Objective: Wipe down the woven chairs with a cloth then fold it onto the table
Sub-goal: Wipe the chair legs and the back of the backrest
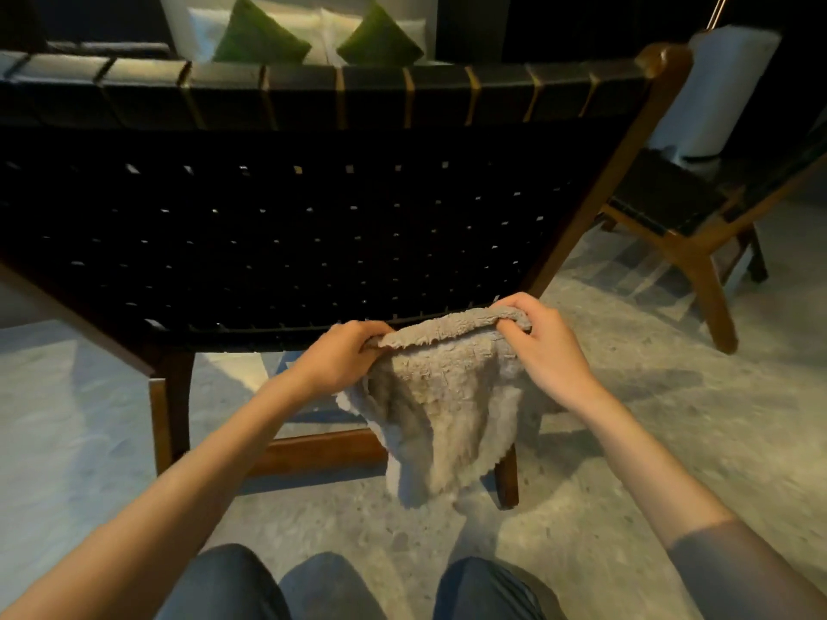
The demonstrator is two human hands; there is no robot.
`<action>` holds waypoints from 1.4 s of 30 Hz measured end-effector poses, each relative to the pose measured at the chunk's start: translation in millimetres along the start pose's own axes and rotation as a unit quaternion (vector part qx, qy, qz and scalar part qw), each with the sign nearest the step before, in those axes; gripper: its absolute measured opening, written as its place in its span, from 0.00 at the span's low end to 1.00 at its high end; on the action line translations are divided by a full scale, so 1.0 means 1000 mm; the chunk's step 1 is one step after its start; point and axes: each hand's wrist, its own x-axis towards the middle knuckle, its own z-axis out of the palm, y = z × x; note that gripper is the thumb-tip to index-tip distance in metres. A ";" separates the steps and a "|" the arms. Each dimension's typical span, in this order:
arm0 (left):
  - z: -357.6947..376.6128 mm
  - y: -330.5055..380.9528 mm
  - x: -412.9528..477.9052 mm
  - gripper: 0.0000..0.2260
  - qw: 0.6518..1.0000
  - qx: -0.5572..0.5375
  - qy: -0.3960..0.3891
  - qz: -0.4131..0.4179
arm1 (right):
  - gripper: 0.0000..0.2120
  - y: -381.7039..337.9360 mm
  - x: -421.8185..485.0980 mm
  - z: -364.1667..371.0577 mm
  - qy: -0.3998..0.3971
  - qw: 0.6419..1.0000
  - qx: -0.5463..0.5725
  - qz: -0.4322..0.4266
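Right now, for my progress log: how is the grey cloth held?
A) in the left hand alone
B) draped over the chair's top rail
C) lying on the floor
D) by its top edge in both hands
D: left hand and right hand each grip the cloth at its top edge; the rest hangs.

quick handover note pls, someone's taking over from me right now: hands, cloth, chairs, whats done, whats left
Left hand: grips the left end of the cloth's top edge.
Right hand: pinches the right end of the same edge.
Cloth: hangs unfolded between the hands, in the air by the lower edge of the near woven chair. I cannot tell if it touches the chair.
Second woven chair: stands farther off to the right.
Done: the picture does not show how much has been wiped.
Left: finish any wiping, then fold the cloth onto the table. No table is clearly in view.
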 end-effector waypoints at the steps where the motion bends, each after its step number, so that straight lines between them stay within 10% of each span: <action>1: -0.005 -0.003 -0.003 0.14 1.000 0.005 0.010 -0.006 | 0.10 -0.003 0.001 -0.001 0.007 1.000 -0.014 -0.007; 7: -0.030 -0.030 -0.020 0.15 0.998 0.042 0.026 -0.047 | 0.09 -0.013 0.006 -0.007 0.040 0.982 -0.182 -0.034; 12: -0.035 -0.049 -0.036 0.08 0.973 -0.159 0.092 -0.142 | 0.12 -0.013 0.006 0.001 0.078 0.994 0.060 0.048; 22: -0.007 -0.046 -0.068 0.15 0.792 -0.486 -0.024 -0.369 | 0.25 0.025 -0.003 0.044 -0.125 0.888 0.178 0.405; 27: 0.004 -0.070 -0.093 0.39 0.718 -0.587 -0.092 -0.364 | 0.46 0.043 -0.021 0.060 -0.143 0.827 0.304 0.450; 34: 0.023 -0.096 -0.110 0.36 0.860 -0.394 -0.130 -0.297 | 0.45 0.058 -0.034 0.082 -0.173 0.908 0.203 0.323; 42: 0.028 -0.116 -0.111 0.28 0.954 -0.216 0.046 -0.201 | 0.20 0.055 -0.032 0.085 -0.110 0.982 0.065 0.140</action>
